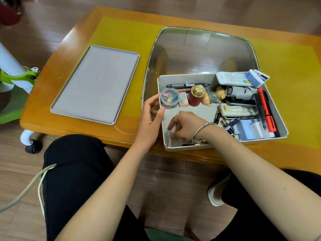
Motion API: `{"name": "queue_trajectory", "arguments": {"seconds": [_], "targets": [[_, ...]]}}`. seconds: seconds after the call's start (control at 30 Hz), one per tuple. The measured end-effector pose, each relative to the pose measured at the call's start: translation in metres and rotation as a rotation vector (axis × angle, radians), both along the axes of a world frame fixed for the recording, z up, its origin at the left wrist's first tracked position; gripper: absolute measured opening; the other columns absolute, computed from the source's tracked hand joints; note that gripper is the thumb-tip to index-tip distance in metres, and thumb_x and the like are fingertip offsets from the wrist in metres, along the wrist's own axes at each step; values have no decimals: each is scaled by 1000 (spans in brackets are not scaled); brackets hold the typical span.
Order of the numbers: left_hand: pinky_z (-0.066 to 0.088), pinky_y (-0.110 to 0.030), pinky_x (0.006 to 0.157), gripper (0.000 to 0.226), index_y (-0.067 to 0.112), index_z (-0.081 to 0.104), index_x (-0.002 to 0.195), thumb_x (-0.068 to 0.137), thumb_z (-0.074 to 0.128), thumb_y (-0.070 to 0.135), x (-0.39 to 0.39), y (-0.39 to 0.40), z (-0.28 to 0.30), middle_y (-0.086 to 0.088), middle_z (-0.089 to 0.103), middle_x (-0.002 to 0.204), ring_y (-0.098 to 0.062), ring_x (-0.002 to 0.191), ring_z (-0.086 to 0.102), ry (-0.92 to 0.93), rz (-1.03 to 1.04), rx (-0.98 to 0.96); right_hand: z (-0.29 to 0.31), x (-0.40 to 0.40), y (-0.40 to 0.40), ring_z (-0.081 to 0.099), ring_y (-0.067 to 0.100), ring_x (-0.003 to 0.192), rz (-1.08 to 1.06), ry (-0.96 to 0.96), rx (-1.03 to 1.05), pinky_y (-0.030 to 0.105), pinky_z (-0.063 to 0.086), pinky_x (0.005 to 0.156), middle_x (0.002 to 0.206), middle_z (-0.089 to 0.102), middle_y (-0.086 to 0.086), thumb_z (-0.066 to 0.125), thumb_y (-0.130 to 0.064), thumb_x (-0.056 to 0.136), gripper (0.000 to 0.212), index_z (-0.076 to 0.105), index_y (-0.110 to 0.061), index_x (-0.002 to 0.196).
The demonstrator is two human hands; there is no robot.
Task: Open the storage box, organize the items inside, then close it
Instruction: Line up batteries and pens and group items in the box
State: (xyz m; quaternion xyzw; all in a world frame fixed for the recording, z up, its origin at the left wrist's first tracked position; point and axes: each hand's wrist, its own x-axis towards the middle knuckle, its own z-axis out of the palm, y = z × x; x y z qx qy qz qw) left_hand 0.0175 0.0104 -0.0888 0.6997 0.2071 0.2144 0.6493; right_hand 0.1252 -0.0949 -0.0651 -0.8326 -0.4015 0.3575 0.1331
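A person seated at a low wooden table [73, 108] sorts through an opened storage box [278, 119], whose flat grey lid [97, 84] lies set aside to the left on the tabletop, apparently parked there so both hands can work inside. The box stands at the near edge of the table, just in front of the person's knees, with a clear domed cover [199, 49] rising behind it. The left hand [152, 117] is at the box's left wall, thumb and fingers spread fairly wide and cupped toward a small round clear tub of coloured clips [169, 97]; the fingertips are close beside the tub, though whether they actually touch it cannot be told. The right hand [186, 126], a bracelet at the wrist, reaches down into the near left corner of the box, fingers spread loosely over a small white item [169, 138] on the floor of the box; whether it has hold of that item cannot be told. Most of the contents look pushed to the back and right: a black pen [187, 84], a red jar with a gold cap [196, 95], a small figurine [215, 98], a white remote control [232, 78], loose batteries [217, 117] and an orange marker [265, 110]. That leaves the left part of the floor free, probably as sorting room, and the organizing looks partway through, with closing not yet begun.
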Motion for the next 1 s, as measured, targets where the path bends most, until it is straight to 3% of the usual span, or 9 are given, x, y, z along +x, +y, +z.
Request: {"name": "queue_trajectory", "arguments": {"seconds": [0.17,0.33,0.5,0.67,0.87,1.0], "targets": [[47,-14,87,34,36,40,127,98,51,24,0,0,-1,13,49,126,8,110,49,9,3,-7,4,-6,3,63,7,54,56,7,-28,20,53,60,74,67,-9,74,-23,77,28,66,-22,104],[49,-19,90,34,37,40,127,98,51,24,1,0,-2,13,49,126,5,112,49,10,8,-12,6,-6,2,64,5,66,127,73,-28,23,54,72,90,73,-1,69,-11,80,34,64,-20,113],[49,-16,86,34,34,40,128,99,51,23,1,-1,-3,10,50,127,9,109,50,-4,15,-16,3,-1,-6,68,4,70,125,128,11,20,55,74,87,74,-5,70,-11,80,41,58,-19,118],[50,-14,79,37,25,41,134,98,51,26,1,-1,-6,4,50,130,10,104,53,25,20,-39,4,11,-17,58,-3,67,158,-52,20,8,40,62,77,67,-14,77,-20,73,30,68,-23,101],[49,-11,75,39,20,41,136,98,51,25,1,-2,-6,-2,49,133,10,103,53,35,33,-27,9,15,-22,52,3,63,327,-265,-132,14,36,53,62,51,-20,76,-27,70,15,70,-26,84],[49,-10,74,39,20,41,136,98,51,25,2,-2,-6,-2,49,134,13,102,53,40,33,-28,7,12,-15,58,18,75,411,-413,-192,23,41,58,72,59,-8,73,-36,69,14,65,-26,74]]}}
